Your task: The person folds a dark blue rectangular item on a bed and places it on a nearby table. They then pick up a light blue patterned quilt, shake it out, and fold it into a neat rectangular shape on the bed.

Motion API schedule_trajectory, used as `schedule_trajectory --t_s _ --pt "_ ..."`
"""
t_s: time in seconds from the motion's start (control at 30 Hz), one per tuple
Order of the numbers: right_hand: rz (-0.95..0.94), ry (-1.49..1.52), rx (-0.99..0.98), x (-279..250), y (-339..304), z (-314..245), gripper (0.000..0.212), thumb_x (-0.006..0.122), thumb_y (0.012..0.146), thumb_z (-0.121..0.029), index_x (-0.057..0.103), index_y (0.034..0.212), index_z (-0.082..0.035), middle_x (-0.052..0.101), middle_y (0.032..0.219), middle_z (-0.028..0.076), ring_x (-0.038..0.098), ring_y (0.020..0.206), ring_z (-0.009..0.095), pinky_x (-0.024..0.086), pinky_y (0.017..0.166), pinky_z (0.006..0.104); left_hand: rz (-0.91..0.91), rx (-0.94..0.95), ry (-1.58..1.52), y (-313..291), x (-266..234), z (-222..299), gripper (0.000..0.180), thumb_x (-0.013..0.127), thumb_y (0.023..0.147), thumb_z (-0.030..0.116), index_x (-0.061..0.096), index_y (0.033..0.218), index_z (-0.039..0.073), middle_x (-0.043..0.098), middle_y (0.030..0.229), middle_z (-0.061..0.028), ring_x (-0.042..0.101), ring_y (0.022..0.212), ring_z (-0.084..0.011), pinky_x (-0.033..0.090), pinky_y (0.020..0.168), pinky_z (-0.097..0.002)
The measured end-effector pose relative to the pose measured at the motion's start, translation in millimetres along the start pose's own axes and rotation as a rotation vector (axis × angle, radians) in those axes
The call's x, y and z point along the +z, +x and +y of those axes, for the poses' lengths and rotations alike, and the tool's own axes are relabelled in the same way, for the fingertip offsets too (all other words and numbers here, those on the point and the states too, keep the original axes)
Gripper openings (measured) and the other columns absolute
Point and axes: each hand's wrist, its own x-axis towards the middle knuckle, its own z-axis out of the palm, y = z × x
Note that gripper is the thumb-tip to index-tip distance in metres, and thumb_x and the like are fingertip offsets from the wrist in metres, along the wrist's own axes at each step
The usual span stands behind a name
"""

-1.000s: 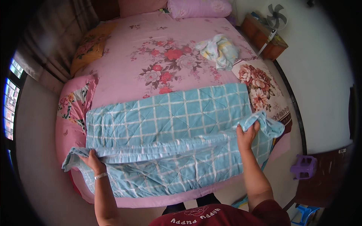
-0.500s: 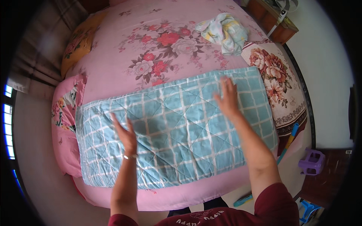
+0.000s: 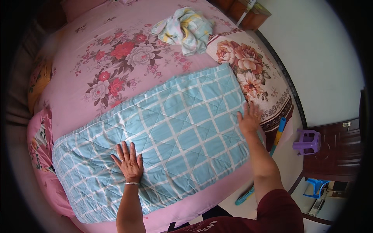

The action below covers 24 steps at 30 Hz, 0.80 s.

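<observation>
A folded quilt [image 3: 186, 143], teal with a white grid, lies across the near part of a bed with a pink floral sheet [image 3: 74, 89]. Flat on its left half rests my left hand [image 3: 129, 165], fingers spread and holding nothing; a bracelet circles that wrist. My right hand [image 3: 249, 118] is at the quilt's right edge, beside the cream floral cover, its fingers stretched out and empty. Slight wrinkles run over the quilt around my left hand, while its right part looks smoother.
A crumpled pastel cloth [image 3: 186, 31] lies at the far side, by the cream floral cover [image 3: 252, 73]. Pink [image 3: 39, 155] and yellow pillows [image 3: 40, 77] are at the left. On the right stand a purple stool [image 3: 307, 141], a blue stool [image 3: 315, 188] and a long-handled tool [image 3: 279, 132].
My left hand has come down flat onto the quilt. My right hand has moved toward me to the quilt's right edge. The view has turned to the right.
</observation>
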Motion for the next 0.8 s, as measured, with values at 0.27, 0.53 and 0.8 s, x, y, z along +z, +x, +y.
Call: schedule_trajectory --t_s 0.27,0.53,0.8 --pt "-0.136 0.378 -0.476 -20 -65 -105 0.064 0.059 0.086 -0.042 0.041 0.142 -0.016 0.039 0.148 0.006 0.029 0.139 0.032 0.015 0.113 0.0582 0.018 0.015 -0.036 7 -4 2 0.060 0.051 0.089 0.042 0.041 0.144 0.019 0.026 0.155 -0.0127 0.016 0.144 -0.0358 0.001 0.110 -0.0657" --pt "0.055 0.134 -0.139 -10 -66 -90 0.060 0.052 0.092 -0.033 0.037 0.143 -0.004 0.034 0.150 0.014 0.025 0.141 0.036 0.013 0.113 0.0584 0.042 -0.020 -0.077 3 -5 0 0.059 0.052 0.090 0.043 0.039 0.144 0.022 0.024 0.156 -0.0089 0.014 0.146 -0.0316 0.004 0.111 -0.0644" --pt "-0.221 0.630 -0.899 -93 -196 -287 0.058 0.064 0.082 -0.038 0.052 0.133 -0.015 0.043 0.144 0.009 0.033 0.136 0.036 0.018 0.112 0.0600 0.071 0.049 -0.122 -45 -23 -19 0.058 0.048 0.093 0.048 0.037 0.145 0.025 0.026 0.155 -0.0071 0.018 0.145 -0.0290 0.008 0.113 -0.0609"
